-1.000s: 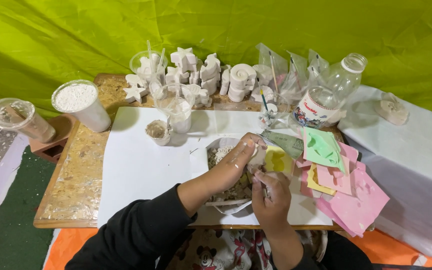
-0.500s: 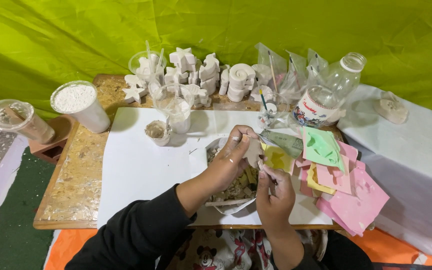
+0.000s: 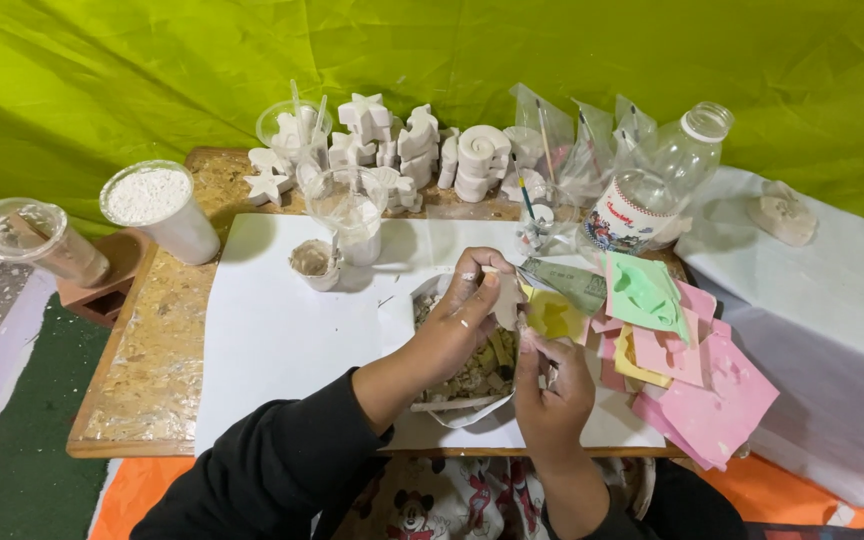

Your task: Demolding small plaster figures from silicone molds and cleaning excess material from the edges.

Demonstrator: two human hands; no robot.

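Your left hand point(image 3: 464, 318) grips a small white cast point(image 3: 505, 300) over the bowl point(image 3: 430, 292) of scraps. Your right hand point(image 3: 550, 385) pinches a thin tool point(image 3: 521, 318), its tip touching the cast beside a yellow mould point(image 3: 555, 317).

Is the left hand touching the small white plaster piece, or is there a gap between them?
Touching. In the head view the left hand has its fingers curled around the small white plaster piece, no gap showing.

The light is bright and soft all over — like daylight through the green cloth point(image 3: 432, 60). Shadows under the cups are pale. The picture is sharp, though edges bend a little, maybe from the lens.
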